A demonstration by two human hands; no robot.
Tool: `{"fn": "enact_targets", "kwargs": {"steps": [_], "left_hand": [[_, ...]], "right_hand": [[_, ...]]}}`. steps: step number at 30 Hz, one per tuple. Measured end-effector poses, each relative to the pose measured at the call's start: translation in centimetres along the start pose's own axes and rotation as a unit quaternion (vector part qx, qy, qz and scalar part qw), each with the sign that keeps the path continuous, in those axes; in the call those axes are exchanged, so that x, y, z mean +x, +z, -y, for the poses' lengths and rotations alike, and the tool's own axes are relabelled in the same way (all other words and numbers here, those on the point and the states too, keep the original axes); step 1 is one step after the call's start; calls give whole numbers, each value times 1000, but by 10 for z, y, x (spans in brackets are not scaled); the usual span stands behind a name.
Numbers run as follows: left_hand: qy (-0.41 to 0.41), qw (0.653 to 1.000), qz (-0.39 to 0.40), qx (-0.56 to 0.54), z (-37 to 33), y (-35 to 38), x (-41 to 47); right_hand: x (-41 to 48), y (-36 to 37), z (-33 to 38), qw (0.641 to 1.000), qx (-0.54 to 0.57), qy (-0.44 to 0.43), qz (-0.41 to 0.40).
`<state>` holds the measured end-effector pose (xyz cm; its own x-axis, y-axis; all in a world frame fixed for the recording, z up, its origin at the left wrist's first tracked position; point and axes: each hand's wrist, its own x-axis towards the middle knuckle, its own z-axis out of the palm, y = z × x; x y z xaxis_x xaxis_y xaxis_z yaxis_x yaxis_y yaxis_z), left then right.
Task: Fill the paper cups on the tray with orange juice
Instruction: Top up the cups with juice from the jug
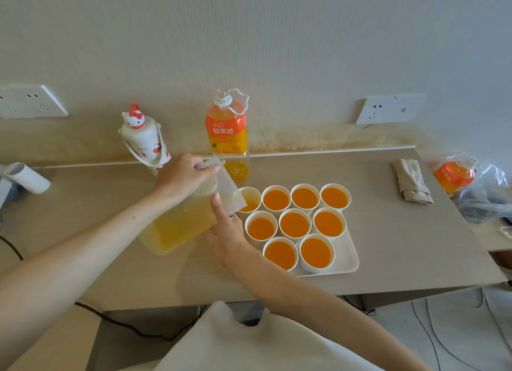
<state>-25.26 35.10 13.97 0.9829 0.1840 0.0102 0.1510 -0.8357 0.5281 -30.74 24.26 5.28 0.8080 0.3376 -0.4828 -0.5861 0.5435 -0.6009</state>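
L hand [182,176] clamps the jug [180,226] from above, fingers curled round its upper wall near the mouth. R hand [227,232] holds it from below: thumb flat up the near wall, other fingers tucked under and out of sight. The jug tilts down to the right of both grips, about half full of juice. Its lip hangs over the cup [249,200] just right of the R thumb and hides that cup's near rim. That cup is only part filled (any stream is hard to make out through the clear lip). Right of the hands, eight more cups [295,223] stand full and packed in rows on the tray [350,262]; its left edge is hidden by cups and R hand. Beyond the L hand a bottle [227,132] stands uncapped, its base behind the jug's lip, w/ a flask [144,140] partly behind the L knuckles. Far right: a cloth [411,180] and a bag [484,196], cut off at the frame edge.
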Motion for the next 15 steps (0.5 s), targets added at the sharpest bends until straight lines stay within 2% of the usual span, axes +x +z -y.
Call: {"fn": "enact_targets", "kwargs": {"steps": [5,15], "left_hand": [[0,1000,-2,3,-2,-2,-2],[3,1000,-5,1,-3,-4,-2]], "right_hand": [[3,5,-3,999,-21,1,-28],[0,5,-1,1000,-16,-2,-3]]}}
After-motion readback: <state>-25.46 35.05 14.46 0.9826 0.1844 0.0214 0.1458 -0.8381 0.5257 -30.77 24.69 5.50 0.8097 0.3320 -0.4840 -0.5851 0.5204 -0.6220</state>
